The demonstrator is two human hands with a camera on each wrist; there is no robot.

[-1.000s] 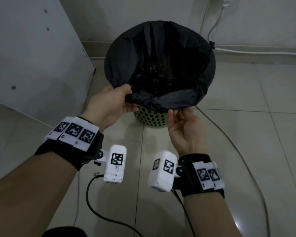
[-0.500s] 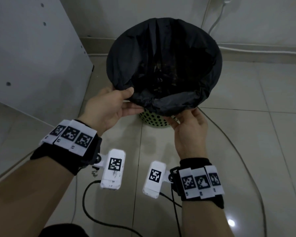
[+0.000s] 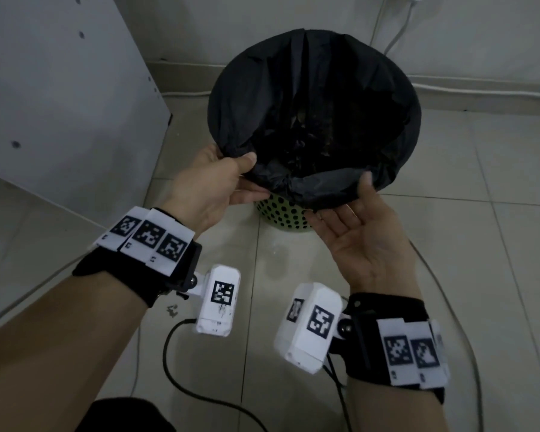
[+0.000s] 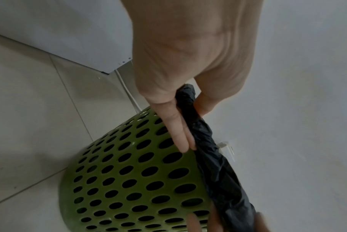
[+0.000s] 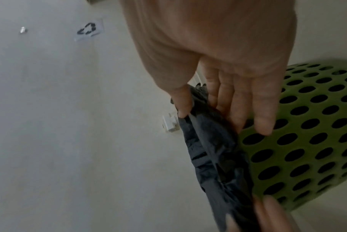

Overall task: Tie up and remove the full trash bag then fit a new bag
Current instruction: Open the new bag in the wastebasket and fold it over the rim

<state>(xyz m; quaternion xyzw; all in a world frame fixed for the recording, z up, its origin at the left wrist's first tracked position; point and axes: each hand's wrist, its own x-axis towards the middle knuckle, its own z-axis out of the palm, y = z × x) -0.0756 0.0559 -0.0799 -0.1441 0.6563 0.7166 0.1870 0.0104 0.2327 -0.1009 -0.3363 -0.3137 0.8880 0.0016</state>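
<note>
While the black plastic trash bag [image 3: 318, 98] lines the round green plastic bin with round holes [image 3: 282, 213], its mouth is folded out over the bin's rim, and both hands are at the near edge of that fold. The bin stands on the pale tiled floor [image 3: 480, 188], near a white wall, with a white panel [image 3: 53, 88] to its left.

The left hand [image 3: 212, 185] takes the fold at its near-left part: the thumb lies on top of the black film and the fingers run beneath it, so this grip is pinching a bunched strip of the bag. From the left wrist view, the gathered film [image 4: 208, 150] passes between thumb and fingers [image 4: 180, 133] and runs on down along the bin's rim, touching the green wall [image 4: 133, 180].

The right hand [image 3: 362, 241] is palm-up at the near-right part of the fold. Its thumb presses the film from outside while the straighter fingers [image 5: 238, 100] lie under it, against the perforated wall [image 5: 307, 133]; this grip too is pinching the bag's edge [image 5: 210, 141], more loosely.

Between the two grips, the fold sags in crumpled pleats. Dark contents show dimly inside the bag; what they are cannot be made out. Black cables [image 3: 181, 378] trail across the floor below the wrists.
</note>
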